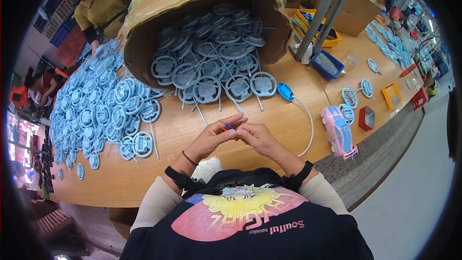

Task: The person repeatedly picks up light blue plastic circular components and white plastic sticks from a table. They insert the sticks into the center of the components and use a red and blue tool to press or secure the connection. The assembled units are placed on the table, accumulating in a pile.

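In front of my body, my two hands meet above the wooden table. A small blue and red piece [228,126], too small to tell its kind, sits between their fingertips. My left hand [211,137] is closed on it with the thumb against the fingers, the other fingers stretched behind. My right hand [260,138] pinches at the same spot, its fingers curled. Just beyond are light-blue toy steering wheels [207,89] with thin rods, spilling from a cardboard box [139,38] on its side. Right of my hands lies a blue toy controller [285,91] with a white cord.
A large heap of steering wheels [86,101] covers the left table. At right are a pink toy car [339,132], a blue bin [327,65], a red box [366,118], and a yellow tray [391,96]. Metal posts [320,19] stand behind. Another person [103,0] works at far left.
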Available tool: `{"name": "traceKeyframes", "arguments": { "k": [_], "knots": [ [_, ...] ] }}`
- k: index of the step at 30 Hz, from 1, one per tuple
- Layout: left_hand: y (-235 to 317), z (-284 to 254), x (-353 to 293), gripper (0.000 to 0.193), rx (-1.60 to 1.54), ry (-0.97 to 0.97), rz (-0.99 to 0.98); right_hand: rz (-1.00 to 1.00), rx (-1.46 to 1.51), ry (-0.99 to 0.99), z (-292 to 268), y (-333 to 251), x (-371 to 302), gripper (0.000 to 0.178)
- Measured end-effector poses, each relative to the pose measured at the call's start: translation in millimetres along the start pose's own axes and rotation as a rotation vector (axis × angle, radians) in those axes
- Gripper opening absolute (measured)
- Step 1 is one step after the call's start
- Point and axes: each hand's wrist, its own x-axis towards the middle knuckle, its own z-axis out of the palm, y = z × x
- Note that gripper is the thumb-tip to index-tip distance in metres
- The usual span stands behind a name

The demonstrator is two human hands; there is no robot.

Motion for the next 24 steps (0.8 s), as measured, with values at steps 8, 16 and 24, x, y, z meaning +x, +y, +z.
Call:
{"name": "traceKeyframes", "arguments": {
  "k": [8,16,24],
  "knots": [
    [3,2,-4,0.049,0.036,0.073,0.046,0.132,0.258,-0.043,6,13,9,0.029],
    [-3,6,-3,0.052,-0.033,0.161,0.07,0.135,0.258,0.064,14,17,14,0.028],
    [-10,5,-3,0.057,-0.009,0.175,0.093,0.097,0.206,0.056,14,25,16,0.027]
  ]
}}
